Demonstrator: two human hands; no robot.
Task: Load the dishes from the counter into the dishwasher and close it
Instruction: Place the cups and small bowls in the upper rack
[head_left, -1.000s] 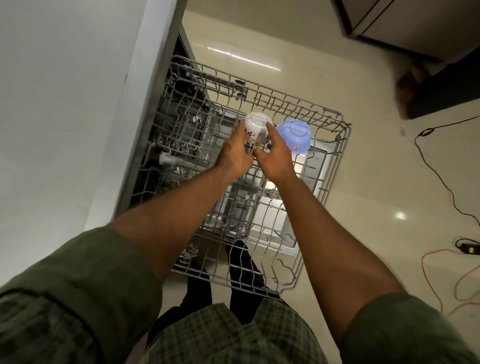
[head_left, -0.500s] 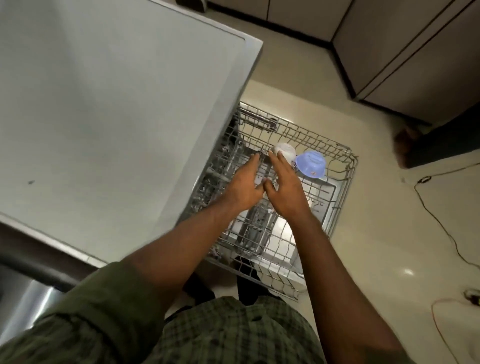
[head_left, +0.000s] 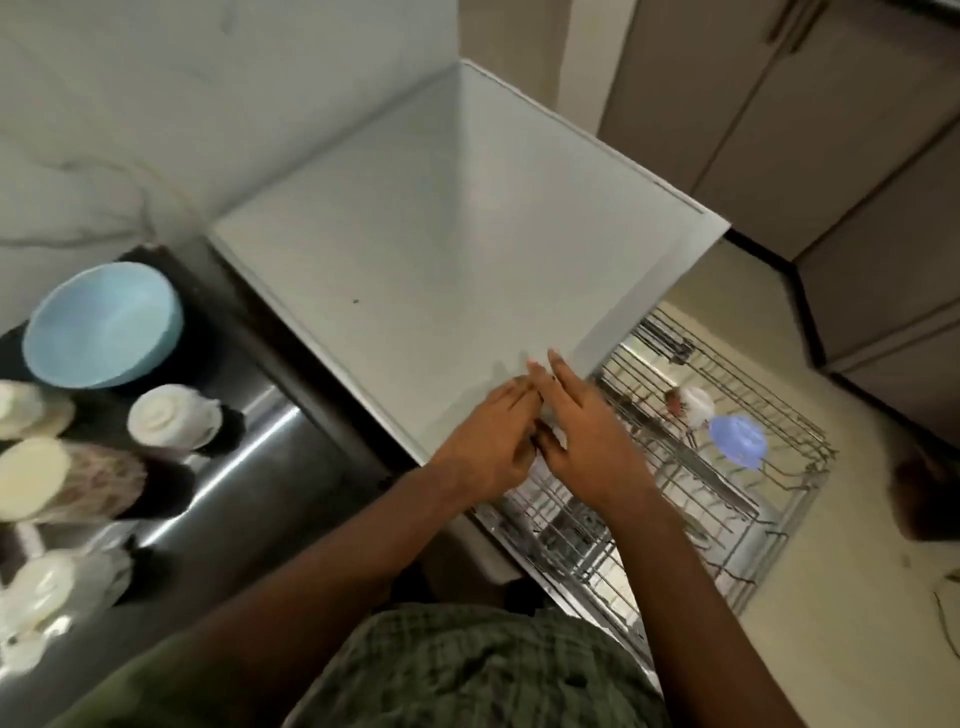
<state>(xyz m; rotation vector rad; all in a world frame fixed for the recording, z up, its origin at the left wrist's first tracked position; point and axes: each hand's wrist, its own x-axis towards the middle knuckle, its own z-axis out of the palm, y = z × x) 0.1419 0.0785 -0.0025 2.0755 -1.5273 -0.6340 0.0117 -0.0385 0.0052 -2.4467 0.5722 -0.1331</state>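
The dishwasher's wire rack (head_left: 769, 514) is pulled out at the lower right. In it sit a white cup (head_left: 693, 405) and an upturned blue bowl (head_left: 737, 441), side by side. My left hand (head_left: 493, 441) and my right hand (head_left: 582, 431) hover together above the front corner of the white dishwasher top (head_left: 457, 270), both empty with fingers extended. On the dark counter (head_left: 244, 467) at the left stand a light blue bowl (head_left: 104, 325), a white cup (head_left: 166, 415), a cream cup (head_left: 57, 478) and more blurred white dishes (head_left: 47, 587).
Beige cabinet doors (head_left: 831, 130) line the far right, with pale floor (head_left: 857, 597) beyond the rack. A marble wall (head_left: 130, 104) rises behind the counter. A dark object (head_left: 924, 488) lies on the floor at the right edge.
Both hands let go of the white cup in the rack and drew back up over the dishwasher top. My view swung left and up, bringing the counter dishes into sight.
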